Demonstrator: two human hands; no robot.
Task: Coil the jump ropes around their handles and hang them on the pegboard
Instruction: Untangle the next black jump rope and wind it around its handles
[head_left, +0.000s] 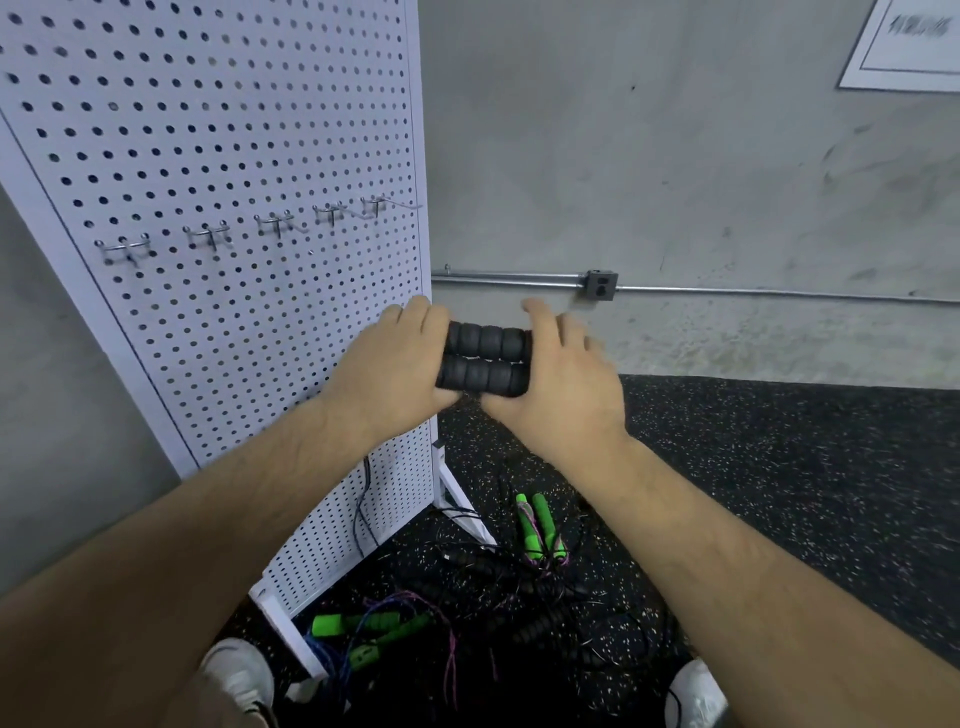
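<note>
Handles sit gripped in left hand, straight-fingered right hand against their ends.

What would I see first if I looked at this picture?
Right in the middle, two black foam handles lie side by side, gripped by the left hand with the right hand at their other end. Behind them on the left stands a big white pegboard with a row of bare hooks. Down on the floor lies a tangle of ropes with bright green handles.
</note>
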